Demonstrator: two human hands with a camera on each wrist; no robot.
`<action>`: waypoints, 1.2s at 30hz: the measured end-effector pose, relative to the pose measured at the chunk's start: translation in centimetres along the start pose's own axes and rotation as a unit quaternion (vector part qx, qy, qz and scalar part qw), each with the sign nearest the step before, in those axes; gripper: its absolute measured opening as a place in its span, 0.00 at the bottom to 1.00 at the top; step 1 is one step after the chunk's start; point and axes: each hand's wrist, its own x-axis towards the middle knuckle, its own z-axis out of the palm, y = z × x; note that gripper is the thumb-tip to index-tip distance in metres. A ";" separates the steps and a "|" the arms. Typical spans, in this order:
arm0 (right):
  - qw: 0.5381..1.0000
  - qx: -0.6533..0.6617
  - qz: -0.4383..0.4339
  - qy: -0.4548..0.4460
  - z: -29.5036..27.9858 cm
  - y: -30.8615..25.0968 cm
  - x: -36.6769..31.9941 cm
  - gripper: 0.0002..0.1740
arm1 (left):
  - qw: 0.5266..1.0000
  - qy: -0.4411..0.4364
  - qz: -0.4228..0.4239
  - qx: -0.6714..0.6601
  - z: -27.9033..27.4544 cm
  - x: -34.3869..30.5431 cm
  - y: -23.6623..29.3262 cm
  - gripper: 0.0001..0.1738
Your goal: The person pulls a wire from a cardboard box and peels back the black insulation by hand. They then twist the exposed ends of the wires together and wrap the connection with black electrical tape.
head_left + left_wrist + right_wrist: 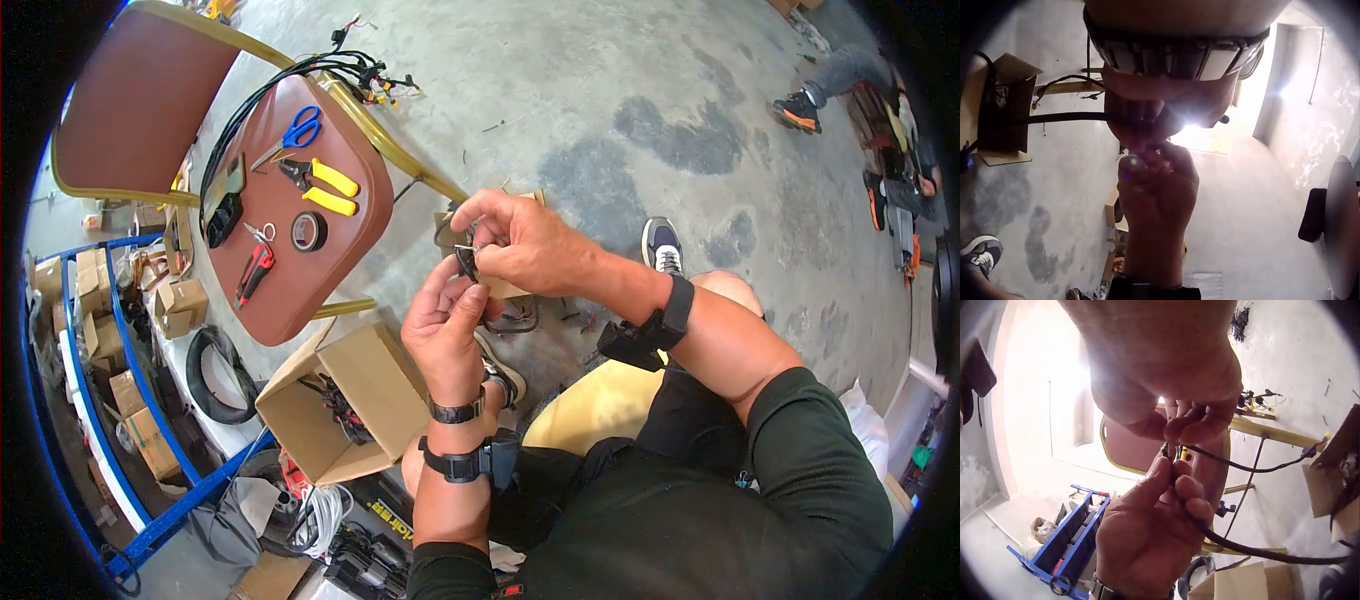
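In the head view my left hand [445, 325] and right hand [530, 245] meet in front of the chair, fingertips close together. The left hand grips a thick black cable [1260, 553] near its end, thumb against fingers; the cable runs off sideways in the right wrist view. Thumb and fingers of the right hand pinch the thin wire ends just above. A thinner black lead [1254, 467] trails from there to a small connector [1310, 451]. Fingers hide most of the join.
On the brown chair seat [350, 240] lie blue scissors [300, 128], yellow-handled wire strippers [335, 190], black tape [309, 231], a red-handled cutter [256, 272] and a black cable bundle [240, 120]. An open cardboard box [380, 390] stands left, near a blue shelf [150, 400]. Another person's leg [845, 75] shows at right.
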 end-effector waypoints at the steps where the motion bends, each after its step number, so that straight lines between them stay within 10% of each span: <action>1: 1.000 0.000 0.002 -0.008 0.0 0.1 0.0 0.16 | 1.000 0.004 0.003 -0.002 0.2 0.0 0.2 0.23; 36: 0.990 0.106 0.092 -0.022 0.8 1.4 0.2 0.07 | 0.995 0.015 0.086 0.044 1.3 -0.3 -0.7 0.26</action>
